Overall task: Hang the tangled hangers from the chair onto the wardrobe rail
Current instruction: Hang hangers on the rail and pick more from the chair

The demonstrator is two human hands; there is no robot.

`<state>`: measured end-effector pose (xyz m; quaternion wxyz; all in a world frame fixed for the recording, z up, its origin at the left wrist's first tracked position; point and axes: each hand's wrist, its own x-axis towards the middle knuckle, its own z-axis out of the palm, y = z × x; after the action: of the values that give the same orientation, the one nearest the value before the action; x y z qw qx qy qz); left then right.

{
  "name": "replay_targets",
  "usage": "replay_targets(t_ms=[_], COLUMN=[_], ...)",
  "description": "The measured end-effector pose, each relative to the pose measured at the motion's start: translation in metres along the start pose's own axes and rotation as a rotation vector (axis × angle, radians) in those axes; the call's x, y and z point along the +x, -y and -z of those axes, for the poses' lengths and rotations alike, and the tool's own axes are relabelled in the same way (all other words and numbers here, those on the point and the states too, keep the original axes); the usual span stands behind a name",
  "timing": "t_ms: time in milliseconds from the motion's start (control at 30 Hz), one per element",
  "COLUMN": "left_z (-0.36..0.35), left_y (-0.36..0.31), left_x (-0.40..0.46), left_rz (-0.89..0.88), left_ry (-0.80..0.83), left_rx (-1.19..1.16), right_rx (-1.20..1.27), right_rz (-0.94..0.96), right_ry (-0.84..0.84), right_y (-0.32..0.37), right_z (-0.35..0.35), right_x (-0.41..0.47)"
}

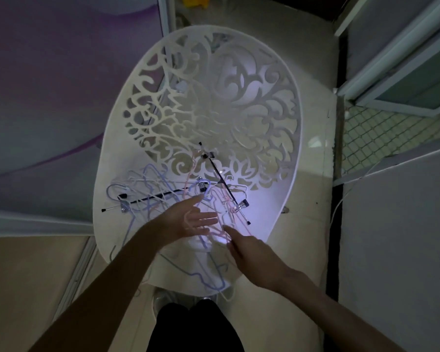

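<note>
Both the left hand [188, 219] and the right hand [249, 252] are reaching with fingers straight and holding nothing over the tangled heap of thin lilac, pink and white wire hangers [168, 199] lying on the near seat of the white fretwork plastic chair [277, 102], so lifting one topmost hook slowly would probably be freeing it cleanly.

Dim, wide-angle-warped view; one cool bright patch glares on the chair [262, 212] seat.

Open air straight above the chair seat [262, 219], but boxed in by hanger tangle [178, 199], cutout backrest [214, 97] behind, wall [396, 250] right.
</note>
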<state>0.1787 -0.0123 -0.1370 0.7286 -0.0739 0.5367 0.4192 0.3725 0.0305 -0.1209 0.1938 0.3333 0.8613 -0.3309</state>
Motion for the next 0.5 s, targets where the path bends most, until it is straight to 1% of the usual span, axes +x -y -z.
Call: replay_targets(t_ms=[33, 100, 133, 167, 233, 300, 367, 433, 500], left_z=[0.000, 0.003, 0.004, 0.011, 0.021, 0.028, 0.032, 0.034, 0.037], left_y=[-0.002, -0.007, -0.008, -0.007, -0.002, 0.005, 0.009, 0.013, 0.018], left_x=[-0.002, -0.005, -0.007, -0.004, -0.004, -0.001, 0.003, 0.003, -0.002], left_rz=[0.018, 0.017, 0.013, -0.004, -0.026, -0.051, -0.096, -0.154, -0.163], left_ry=[0.045, 0.059, 0.041, 0.016, -0.054, -0.131, -0.192, -0.289, -0.327], left_rx=[0.072, 0.198, 0.241, 0.277, 0.350, 0.408, 0.381, 0.271, 0.020], right_rx=[0.017, 0.113, 0.185, 0.257, 0.299, 0.206, 0.174, 0.251, 0.303], right_rz=[0.000, 0.013, 0.015, 0.005, -0.103, -0.278, -0.393, -0.456, -0.481], right_ry=[0.034, 0.101, 0.101, 0.063, -0.033, -0.031, 0.037, 0.062, -0.009], right_y=[-0.001, -0.008, -0.012, -0.018, -0.037, -0.055, -0.064, -0.066, -0.066], right_z=[-0.001, -0.001, 0.001, 0.002, 0.000, -0.010, -0.022, -0.035, -0.044], right_x=[0.000, 0.001, 0.003, 0.005, 0.016, 0.035, 0.058, 0.079, 0.092])
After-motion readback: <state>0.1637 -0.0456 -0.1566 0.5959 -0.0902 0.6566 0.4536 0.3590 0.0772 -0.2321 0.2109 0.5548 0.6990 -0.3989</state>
